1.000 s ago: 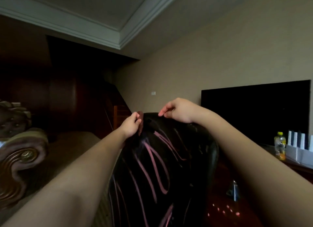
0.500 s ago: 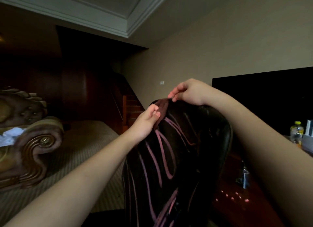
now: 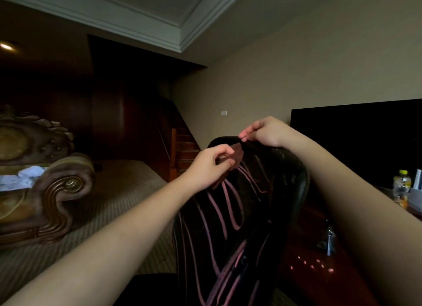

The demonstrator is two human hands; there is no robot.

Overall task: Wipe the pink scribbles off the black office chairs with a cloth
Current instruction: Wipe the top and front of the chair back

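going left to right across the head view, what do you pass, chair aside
sofa → left hand → cloth → right hand → bottle

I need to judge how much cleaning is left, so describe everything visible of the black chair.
The black chair shows only its backrest: glossy, leather-like, with a rounded top, standing upright and close to the camera. Long pink scribbles loop down its face, unwiped. The left hand pinches a dark reddish cloth against its upper part; the right hand sits at the top edge, fingers curled, its hold unclear.
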